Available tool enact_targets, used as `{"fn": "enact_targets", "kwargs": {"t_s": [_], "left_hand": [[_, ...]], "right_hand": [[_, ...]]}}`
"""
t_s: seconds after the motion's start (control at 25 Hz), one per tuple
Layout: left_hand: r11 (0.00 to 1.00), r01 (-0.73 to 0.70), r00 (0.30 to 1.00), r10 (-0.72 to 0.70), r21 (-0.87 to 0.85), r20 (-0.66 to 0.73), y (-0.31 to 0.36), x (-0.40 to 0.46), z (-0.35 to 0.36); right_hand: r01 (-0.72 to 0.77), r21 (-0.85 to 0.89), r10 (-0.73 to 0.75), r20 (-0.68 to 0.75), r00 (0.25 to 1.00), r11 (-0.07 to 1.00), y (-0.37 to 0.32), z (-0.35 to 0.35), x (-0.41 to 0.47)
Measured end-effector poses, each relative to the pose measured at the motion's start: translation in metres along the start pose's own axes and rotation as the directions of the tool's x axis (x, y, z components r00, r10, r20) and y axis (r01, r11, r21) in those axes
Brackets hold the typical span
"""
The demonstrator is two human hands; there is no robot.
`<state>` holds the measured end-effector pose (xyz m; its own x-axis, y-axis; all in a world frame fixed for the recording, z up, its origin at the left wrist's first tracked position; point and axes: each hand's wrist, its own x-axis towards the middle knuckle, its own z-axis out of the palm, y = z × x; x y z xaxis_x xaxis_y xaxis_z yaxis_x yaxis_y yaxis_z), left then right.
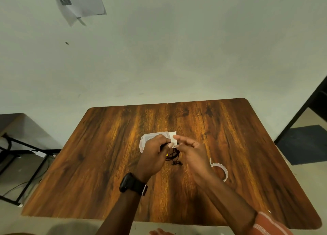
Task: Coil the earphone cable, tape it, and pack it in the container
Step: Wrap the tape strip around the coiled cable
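Note:
My left hand (153, 155) grips the coiled dark earphone cable (174, 156) above the middle of the wooden table (106, 155); the earbuds dangle below the coil. A piece of white tape (173, 137) sits at the top of the coil, pinched between my left thumb and the fingertips of my right hand (192, 152). Just behind my left hand lies a small clear plastic container (149, 137), partly hidden. A roll of white tape (221, 170) rests on the table to the right of my right wrist.
The table stands against a pale wall. A dark metal-framed table (16, 128) stands to the left and a dark frame (304, 110) with a mat to the right. A paper sheet (79, 1) hangs on the wall.

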<state>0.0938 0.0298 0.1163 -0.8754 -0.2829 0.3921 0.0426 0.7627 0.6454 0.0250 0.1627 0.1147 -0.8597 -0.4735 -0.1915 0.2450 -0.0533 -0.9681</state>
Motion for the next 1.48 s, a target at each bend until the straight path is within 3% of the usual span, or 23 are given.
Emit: {"fn": "enact_targets", "kwargs": {"t_s": [0.12,0.2,0.32,0.44,0.56,0.64,0.76,0.88,1.04,1.16,1.28,1.4,1.48], "left_hand": [[0.971,0.150,0.988,-0.141,-0.184,0.061,0.000,0.001,-0.001],[0.941,0.220,0.975,-0.201,-0.257,0.101,-0.002,0.002,-0.002],[0.914,0.283,0.959,-0.268,-0.292,0.090,0.004,0.003,-0.003],[0.945,0.209,0.975,-0.222,-0.252,-0.027,0.015,0.001,-0.005],[0.999,-0.008,1.000,0.007,-0.050,-0.027,0.020,0.000,-0.007],[0.995,-0.083,0.996,0.083,0.047,-0.007,0.018,0.000,-0.007],[0.996,-0.078,0.996,0.080,0.046,-0.036,0.016,0.001,-0.009],[0.996,-0.075,0.996,0.077,0.039,-0.054,0.017,0.002,-0.016],[0.995,-0.045,0.998,0.048,0.087,-0.033,0.025,0.002,-0.022],[0.995,0.017,0.999,-0.021,0.101,0.036,0.031,0.002,-0.022],[0.982,0.038,0.990,-0.062,0.183,0.129,0.027,0.003,-0.022],[0.976,0.093,0.977,-0.128,0.198,0.172,0.025,0.003,-0.024],[0.985,0.108,0.979,-0.129,0.137,0.158,0.026,0.001,-0.025]], "right_hand": [[0.248,-0.190,-0.235,0.091,0.968,0.950,0.000,-0.010,0.010],[0.289,-0.157,-0.260,0.185,0.948,0.944,-0.002,-0.014,0.012],[0.334,-0.255,-0.285,0.210,0.935,0.908,-0.004,-0.019,0.015],[0.364,-0.280,-0.306,0.230,0.924,0.888,-0.005,-0.018,0.013],[0.345,-0.256,-0.301,0.195,0.933,0.903,-0.008,-0.019,0.012],[0.328,-0.256,-0.287,0.184,0.940,0.909,-0.009,-0.019,0.014],[0.113,-0.036,-0.103,0.211,0.972,0.993,-0.011,-0.018,0.014],[-0.166,0.153,0.106,0.341,0.934,0.974,-0.011,-0.016,0.015],[-0.080,0.217,0.008,0.310,0.951,0.973,-0.017,-0.013,0.014],[0.163,-0.009,-0.152,0.320,0.935,0.987,-0.024,-0.016,0.011],[0.349,-0.302,-0.217,0.395,0.893,0.887,-0.031,-0.018,0.010],[0.443,-0.495,-0.204,0.464,0.862,0.748,-0.031,-0.019,0.014],[0.413,-0.563,-0.131,0.473,0.871,0.715,-0.030,-0.020,0.018]]}}
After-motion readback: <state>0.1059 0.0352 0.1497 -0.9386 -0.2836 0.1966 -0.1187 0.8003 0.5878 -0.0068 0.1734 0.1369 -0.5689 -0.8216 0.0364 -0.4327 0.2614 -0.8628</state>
